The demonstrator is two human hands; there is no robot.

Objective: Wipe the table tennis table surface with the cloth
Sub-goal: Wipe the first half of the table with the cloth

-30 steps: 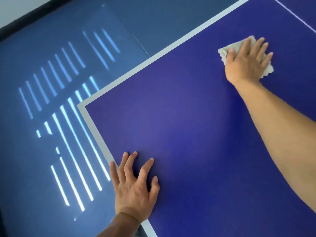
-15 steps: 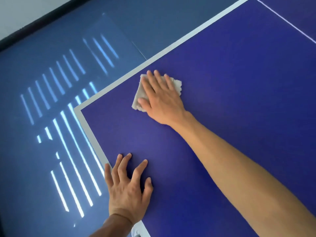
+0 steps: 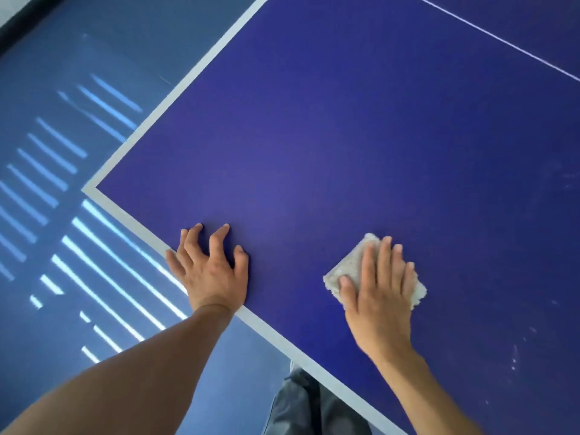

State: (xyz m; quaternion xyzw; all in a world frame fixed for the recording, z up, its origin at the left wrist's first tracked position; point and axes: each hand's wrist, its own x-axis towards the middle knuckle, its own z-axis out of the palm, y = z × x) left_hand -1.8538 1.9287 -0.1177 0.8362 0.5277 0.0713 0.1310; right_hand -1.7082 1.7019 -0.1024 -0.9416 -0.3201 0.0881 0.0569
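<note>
**Cloth Pinned Flat Near the Table Edge, Pale Marks Unwiped to the Right**

A small, pale grey, fluffy folded cloth (image 3: 346,266) is pressed onto the dark blue table tennis table surface (image 3: 314,136) by the right hand (image 3: 379,296). The fingers are laid straight and flat over it, and nothing is gripped. The cloth is found near the grey-white border strip (image 3: 266,328) at the table's near edge, well apart from the thin white centre line (image 3: 502,42). The left hand (image 3: 210,268) is braced on the surface near the corner, fingers spread and arched, holding nothing. The two hands are set apart.

Because the cloth is only pinned under a flat hand, it could be bunched up or left behind if a stroke is made quickly with light pressure. If a pass is carried over the border, the cloth could be dragged off onto the blue floor (image 3: 78,42). The pale scuff marks (image 3: 514,356) to the right could be missed if strokes are confined to the corner.

The cloth is seen as a compact square pad with ragged, fuzzy edges, its corners protruding past the thumb and the little finger. It is judged soft and pliable.
</note>
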